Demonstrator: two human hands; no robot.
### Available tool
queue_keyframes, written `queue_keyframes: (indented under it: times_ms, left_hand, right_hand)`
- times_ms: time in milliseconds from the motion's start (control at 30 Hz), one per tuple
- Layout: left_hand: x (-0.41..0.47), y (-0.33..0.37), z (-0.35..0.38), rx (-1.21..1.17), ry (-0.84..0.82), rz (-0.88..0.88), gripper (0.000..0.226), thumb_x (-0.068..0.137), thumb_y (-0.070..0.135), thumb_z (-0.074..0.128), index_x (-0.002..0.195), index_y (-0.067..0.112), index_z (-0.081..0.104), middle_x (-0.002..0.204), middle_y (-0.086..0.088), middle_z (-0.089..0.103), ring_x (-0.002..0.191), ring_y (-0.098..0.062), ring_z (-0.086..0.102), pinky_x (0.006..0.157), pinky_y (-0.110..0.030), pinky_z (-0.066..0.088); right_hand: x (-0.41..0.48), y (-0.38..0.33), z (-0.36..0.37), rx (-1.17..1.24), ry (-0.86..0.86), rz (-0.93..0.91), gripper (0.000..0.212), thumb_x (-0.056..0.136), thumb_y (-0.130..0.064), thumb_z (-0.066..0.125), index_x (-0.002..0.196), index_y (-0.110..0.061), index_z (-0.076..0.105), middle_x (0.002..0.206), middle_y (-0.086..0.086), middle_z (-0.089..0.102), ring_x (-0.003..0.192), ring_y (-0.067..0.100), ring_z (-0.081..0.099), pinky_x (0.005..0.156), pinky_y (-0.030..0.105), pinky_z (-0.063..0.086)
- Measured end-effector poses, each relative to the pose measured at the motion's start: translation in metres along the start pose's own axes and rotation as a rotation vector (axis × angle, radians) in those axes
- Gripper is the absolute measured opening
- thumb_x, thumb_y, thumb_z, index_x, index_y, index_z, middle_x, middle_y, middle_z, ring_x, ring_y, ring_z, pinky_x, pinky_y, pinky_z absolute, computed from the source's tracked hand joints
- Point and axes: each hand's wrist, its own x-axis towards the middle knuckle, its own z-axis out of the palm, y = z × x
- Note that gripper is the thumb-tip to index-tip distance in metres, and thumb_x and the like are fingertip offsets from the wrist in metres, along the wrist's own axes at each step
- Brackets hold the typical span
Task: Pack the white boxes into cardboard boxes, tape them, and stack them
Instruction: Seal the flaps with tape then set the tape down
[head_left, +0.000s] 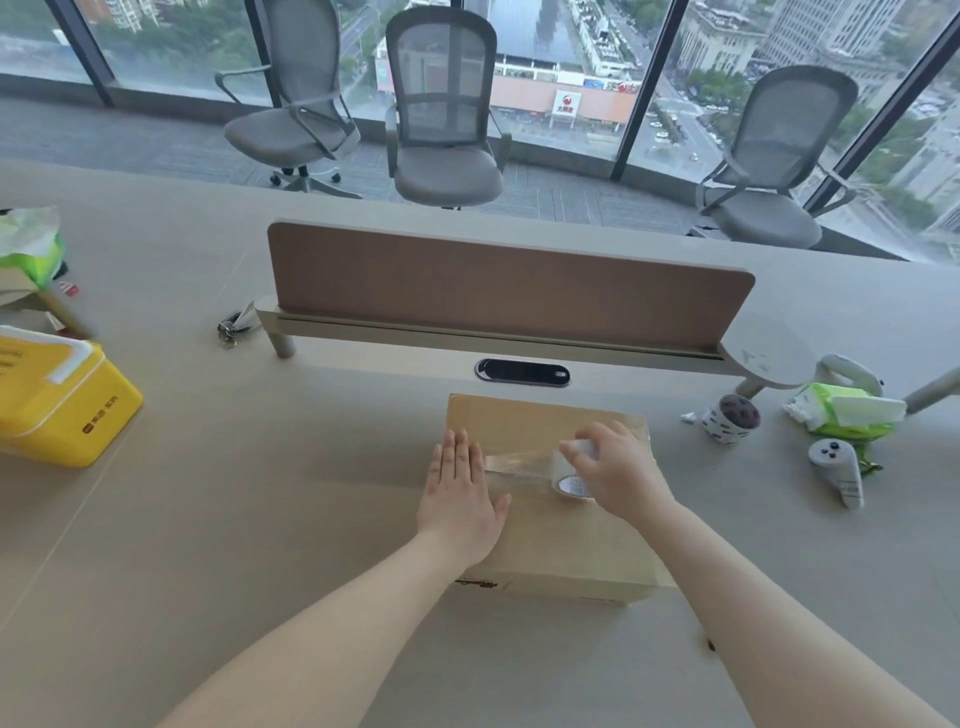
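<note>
On the desk (249, 519), left hand (460, 501) is pressing flat-fingered to steady the cardboard box (556, 551) while right hand (621, 475) is gripping the tape roll (569, 480).

Open table (260, 519) lies left of the cardboard box (550, 551); divider screen (509, 280) blocks behind, cup (730, 418) and controller (839, 470) stand right.

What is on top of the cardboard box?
The left hand lies flat on the cardboard box; the right hand holds a tape roll, clear tape stretched between. The inside is hidden.
</note>
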Motion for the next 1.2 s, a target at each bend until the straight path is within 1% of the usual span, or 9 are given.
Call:
queue_keyframes:
  times_ms: [233, 433, 567, 700, 800, 900, 1000, 1100, 1200]
  left_hand:
    - [0.003, 0.013, 0.011, -0.093, 0.048, 0.011, 0.086, 0.098, 0.063, 0.010, 0.151, 0.005, -0.024, 0.158, -0.016, -0.029, 0.148, -0.030, -0.027, 0.122, -0.045, -0.012]
    - [0.005, 0.016, 0.011, -0.054, 0.019, 0.010, 0.085, 0.096, 0.065, 0.007, 0.153, 0.008, -0.021, 0.156, -0.017, -0.033, 0.146, -0.031, -0.031, 0.121, -0.047, -0.014]
    - [0.004, 0.026, -0.003, -0.079, -0.020, -0.038, 0.093, 0.093, 0.071, 0.014, 0.153, 0.007, -0.018, 0.157, -0.018, -0.031, 0.147, -0.033, -0.028, 0.122, -0.047, -0.012]
    - [0.007, 0.063, -0.005, -0.154, -0.018, 0.017, 0.100, 0.092, 0.074, 0.019, 0.151, 0.003, -0.022, 0.159, -0.017, -0.029, 0.147, -0.030, -0.027, 0.122, -0.045, -0.010]
    - [0.010, 0.078, 0.004, -0.135, -0.006, -0.007, 0.102, 0.091, 0.076, 0.014, 0.148, 0.002, -0.026, 0.158, -0.017, -0.030, 0.147, -0.030, -0.028, 0.122, -0.045, -0.013]
    - [0.010, 0.077, 0.010, -0.090, 0.009, -0.024, 0.101, 0.090, 0.077, 0.008, 0.148, 0.004, -0.027, 0.156, -0.016, -0.033, 0.146, -0.030, -0.030, 0.121, -0.045, -0.014]
    - [0.012, 0.081, 0.012, -0.074, -0.027, -0.024, 0.100, 0.088, 0.079, 0.004, 0.149, 0.005, -0.028, 0.155, -0.016, -0.036, 0.145, -0.029, -0.033, 0.121, -0.046, -0.013]
    - [0.013, 0.084, 0.006, -0.062, -0.055, -0.047, 0.102, 0.088, 0.079, 0.007, 0.151, 0.006, -0.024, 0.156, -0.018, -0.033, 0.145, -0.031, -0.032, 0.121, -0.047, -0.014]
    - [0.012, 0.096, -0.003, -0.131, -0.074, -0.041, 0.105, 0.089, 0.079, 0.019, 0.152, 0.007, -0.022, 0.158, -0.016, -0.031, 0.146, -0.030, -0.031, 0.121, -0.046, -0.015]
  right_hand:
    - [-0.009, -0.001, 0.003, 0.206, 0.069, 0.063, 0.031, 0.089, -0.053, 0.061, 0.087, -0.022, 0.062, 0.093, -0.006, 0.057, 0.085, 0.014, 0.055, 0.062, 0.025, 0.038]
    - [-0.005, 0.006, -0.004, -0.501, 0.088, 0.023, 0.048, 0.090, -0.069, 0.046, 0.110, -0.031, 0.068, 0.113, -0.001, 0.064, 0.119, 0.022, 0.049, 0.093, 0.037, 0.033]
    - [-0.002, 0.022, -0.016, -0.116, -0.004, 0.001, 0.050, 0.094, -0.058, 0.050, 0.132, -0.027, 0.058, 0.130, -0.002, 0.054, 0.126, 0.022, 0.045, 0.103, 0.037, 0.035]
    - [-0.007, 0.047, -0.030, 0.223, 0.006, 0.071, 0.031, 0.091, -0.051, 0.059, 0.101, -0.023, 0.067, 0.099, -0.006, 0.065, 0.099, 0.018, 0.059, 0.078, 0.032, 0.045]
    - [-0.009, 0.050, -0.026, 0.292, -0.023, 0.065, 0.039, 0.088, -0.052, 0.063, 0.082, -0.014, 0.064, 0.074, 0.001, 0.063, 0.072, 0.022, 0.059, 0.063, 0.034, 0.041]
    - [-0.008, 0.050, -0.024, -0.170, 0.146, -0.099, 0.045, 0.088, -0.056, 0.059, 0.071, -0.014, 0.058, 0.072, 0.001, 0.062, 0.077, 0.025, 0.057, 0.072, 0.037, 0.037]
    - [-0.007, 0.056, -0.029, -0.438, 0.177, -0.096, 0.043, 0.089, -0.063, 0.052, 0.087, -0.022, 0.067, 0.098, 0.001, 0.066, 0.099, 0.025, 0.056, 0.087, 0.037, 0.034]
    - [-0.001, 0.075, -0.036, -0.227, 0.054, -0.089, 0.048, 0.092, -0.063, 0.049, 0.116, -0.026, 0.066, 0.115, -0.001, 0.061, 0.115, 0.024, 0.050, 0.095, 0.038, 0.037]
    - [-0.001, 0.098, -0.049, 0.178, -0.035, -0.047, 0.038, 0.092, -0.057, 0.054, 0.115, -0.028, 0.063, 0.104, -0.007, 0.058, 0.107, 0.018, 0.053, 0.083, 0.032, 0.040]
